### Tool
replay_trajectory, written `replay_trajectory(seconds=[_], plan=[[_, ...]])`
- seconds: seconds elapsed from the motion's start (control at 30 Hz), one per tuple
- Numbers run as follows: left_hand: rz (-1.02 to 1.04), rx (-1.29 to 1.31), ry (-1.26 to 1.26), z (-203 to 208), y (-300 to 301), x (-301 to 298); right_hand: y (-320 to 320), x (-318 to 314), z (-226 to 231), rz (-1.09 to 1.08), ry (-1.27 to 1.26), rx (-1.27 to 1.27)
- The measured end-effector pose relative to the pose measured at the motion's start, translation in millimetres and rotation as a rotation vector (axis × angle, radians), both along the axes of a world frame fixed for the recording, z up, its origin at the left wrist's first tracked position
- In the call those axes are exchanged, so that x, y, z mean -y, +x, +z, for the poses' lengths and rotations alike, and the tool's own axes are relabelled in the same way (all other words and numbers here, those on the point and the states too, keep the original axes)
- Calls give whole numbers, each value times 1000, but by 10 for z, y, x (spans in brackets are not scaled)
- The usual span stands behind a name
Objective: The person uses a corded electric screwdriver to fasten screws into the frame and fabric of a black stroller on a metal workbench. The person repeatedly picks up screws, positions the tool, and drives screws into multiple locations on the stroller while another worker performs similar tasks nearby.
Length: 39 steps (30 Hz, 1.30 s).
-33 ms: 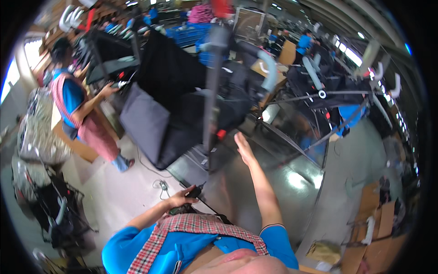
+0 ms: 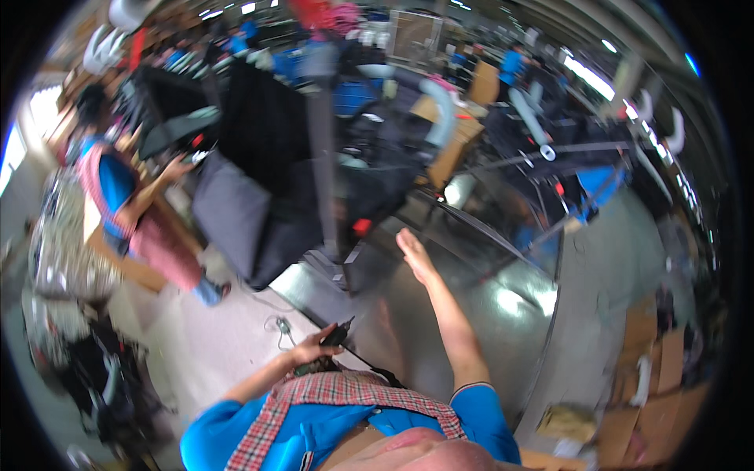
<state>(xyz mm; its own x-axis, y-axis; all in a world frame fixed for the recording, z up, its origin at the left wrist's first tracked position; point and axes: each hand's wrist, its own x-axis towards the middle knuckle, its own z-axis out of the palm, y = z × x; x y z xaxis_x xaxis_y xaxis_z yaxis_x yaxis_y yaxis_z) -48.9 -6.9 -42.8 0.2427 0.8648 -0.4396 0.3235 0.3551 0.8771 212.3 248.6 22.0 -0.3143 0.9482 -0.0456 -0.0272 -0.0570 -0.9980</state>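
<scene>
The black power tool (image 2: 338,334) was held in the left hand (image 2: 314,348), its thin tip pointing away; it was judged hard and fairly heavy, best gripped around its body. The right hand (image 2: 415,255) was stretched flat, apparently empty, over the shiny desk (image 2: 452,337). Beyond both hands, the dark stroller (image 2: 287,228) was judged soft-clothed but stiff-framed.

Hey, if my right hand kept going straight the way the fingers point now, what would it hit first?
Probably the dark fabric just ahead of your right hand, with the small red piece left of that line. Depth is unclear, so the hand might pass under it.
</scene>
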Motion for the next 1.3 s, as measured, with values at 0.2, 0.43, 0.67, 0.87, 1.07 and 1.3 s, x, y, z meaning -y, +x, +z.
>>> replay_trajectory(seconds=[0.2,0.43,0.67,0.87,1.07,1.3], plan=[[48,272,-272,-52,354,-359,1327,-601,-772,-198,53,444],[2,50,-388,26,1136,-875,3848,-1575,-1364,-702,-94,738],[49,-29,-455,-156,1395,-1063,6367,-3383,84,-1476,437,360],[139,-122,-638,414,1852,-1377,6096,-3179,649,-1063,401,131],[31,115,-562,-118,1713,-1288,5117,-1582,770,-965,298,97],[-137,236,-448,-213,1521,-1220,3058,-80,812,-641,324,-145]])
